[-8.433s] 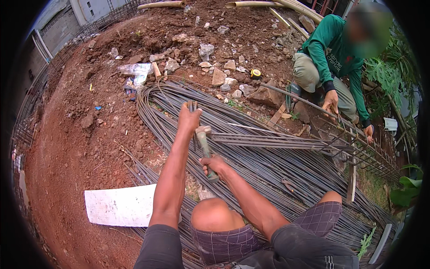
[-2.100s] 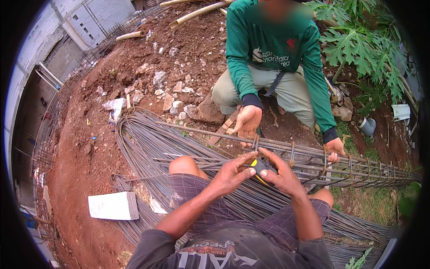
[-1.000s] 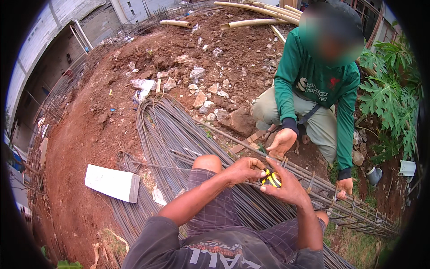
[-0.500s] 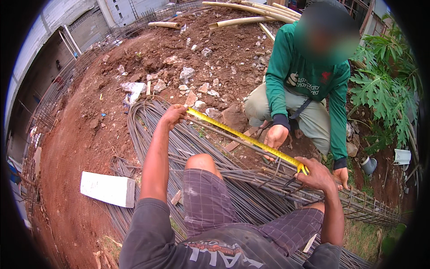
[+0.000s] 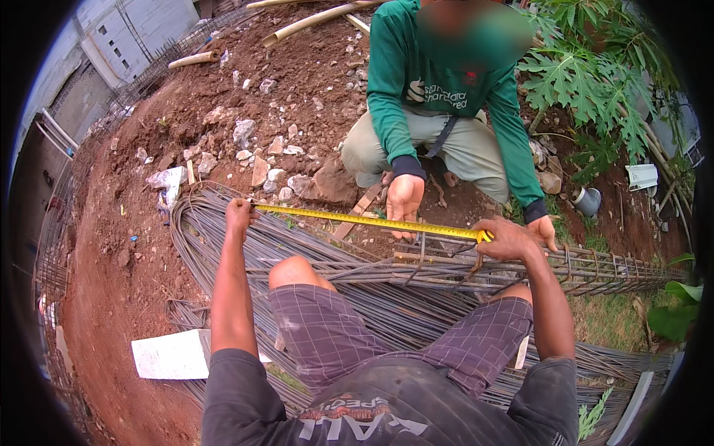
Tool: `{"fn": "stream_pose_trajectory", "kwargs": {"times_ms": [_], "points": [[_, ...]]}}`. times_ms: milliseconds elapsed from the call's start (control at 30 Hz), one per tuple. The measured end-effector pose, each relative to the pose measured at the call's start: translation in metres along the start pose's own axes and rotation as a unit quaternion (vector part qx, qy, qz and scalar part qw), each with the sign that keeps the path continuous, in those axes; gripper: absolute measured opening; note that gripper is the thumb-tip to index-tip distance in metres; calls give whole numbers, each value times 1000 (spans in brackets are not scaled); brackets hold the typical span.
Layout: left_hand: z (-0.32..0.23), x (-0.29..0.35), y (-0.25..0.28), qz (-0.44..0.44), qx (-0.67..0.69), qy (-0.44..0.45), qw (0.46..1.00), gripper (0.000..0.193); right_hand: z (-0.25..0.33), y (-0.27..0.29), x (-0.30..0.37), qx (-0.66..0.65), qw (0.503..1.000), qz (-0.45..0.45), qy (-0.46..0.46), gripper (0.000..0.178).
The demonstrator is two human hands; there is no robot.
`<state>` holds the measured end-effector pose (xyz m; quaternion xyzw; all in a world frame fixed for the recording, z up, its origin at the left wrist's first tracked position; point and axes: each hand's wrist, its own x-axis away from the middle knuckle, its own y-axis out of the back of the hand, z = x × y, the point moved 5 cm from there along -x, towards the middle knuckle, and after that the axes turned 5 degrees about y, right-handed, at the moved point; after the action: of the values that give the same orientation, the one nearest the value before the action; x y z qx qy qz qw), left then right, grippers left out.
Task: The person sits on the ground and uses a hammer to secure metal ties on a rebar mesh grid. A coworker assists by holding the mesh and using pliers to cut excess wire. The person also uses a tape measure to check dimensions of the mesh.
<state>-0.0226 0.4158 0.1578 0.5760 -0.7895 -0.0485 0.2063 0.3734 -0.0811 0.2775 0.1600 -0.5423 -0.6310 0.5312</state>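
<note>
A yellow tape measure [image 5: 357,218] is stretched nearly level in front of me. Its far-left end is pinched in my left hand [image 5: 239,216], over the bent ends of a large bundle of steel bars [image 5: 204,219]. My right hand [image 5: 510,239] is wrapped round the tape's case, which the fingers mostly hide, just above a rebar cage [image 5: 595,269]. A co-worker's open hand [image 5: 405,201] reaches down to the tape's middle, palm showing; whether it touches the blade I cannot tell. Their other hand [image 5: 544,230] rests at the cage, right beside mine.
The co-worker in a green shirt [image 5: 446,74] squats across from me. Loose steel bars lie beneath my legs. A white block [image 5: 171,355] stands at the left. Broken stones [image 5: 260,171] and red soil spread beyond; leafy plants [image 5: 587,97] and a grey pipe piece [image 5: 587,201] are at the right.
My view has turned, so the scene sits further left. The tape has swung from a steep slant to nearly level, both my hands still on it. The co-worker's hands stay close to it.
</note>
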Motion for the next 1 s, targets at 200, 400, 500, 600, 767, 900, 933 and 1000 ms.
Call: {"fn": "stream_pose_trajectory", "kwargs": {"times_ms": [200, 400, 500, 600, 767, 900, 933, 1000], "points": [[3, 11, 6, 5, 100, 73, 992, 32, 5, -4, -8, -29, 999, 18, 18, 53], [1, 22, -19, 30, 285, 55, 956, 33, 0, 2, -11, -71, 995, 51, 56, 56], [11, 21, -27, 23, 316, 47, 947, 31, -17, 0, -10, -68, 994, 44, 77, 55], [11, 21, -30, 32, 344, 38, 938, 29, -24, 5, -9, -80, 993, 75, 52, 55], [13, 26, -39, 9, 363, 20, 931, 27, -32, 8, -12, -97, 991, 82, 43, 50], [16, 26, -45, 18, 376, 7, 926, 26, -41, 9, -12, -93, 990, 98, 30, 55], [18, 27, -45, 16, 377, 12, 926, 26, -40, 11, -11, -91, 990, 108, 20, 57], [25, 28, -45, 24, 383, 19, 923, 26, -41, 13, -8, -84, 989, 120, 8, 57]]}}
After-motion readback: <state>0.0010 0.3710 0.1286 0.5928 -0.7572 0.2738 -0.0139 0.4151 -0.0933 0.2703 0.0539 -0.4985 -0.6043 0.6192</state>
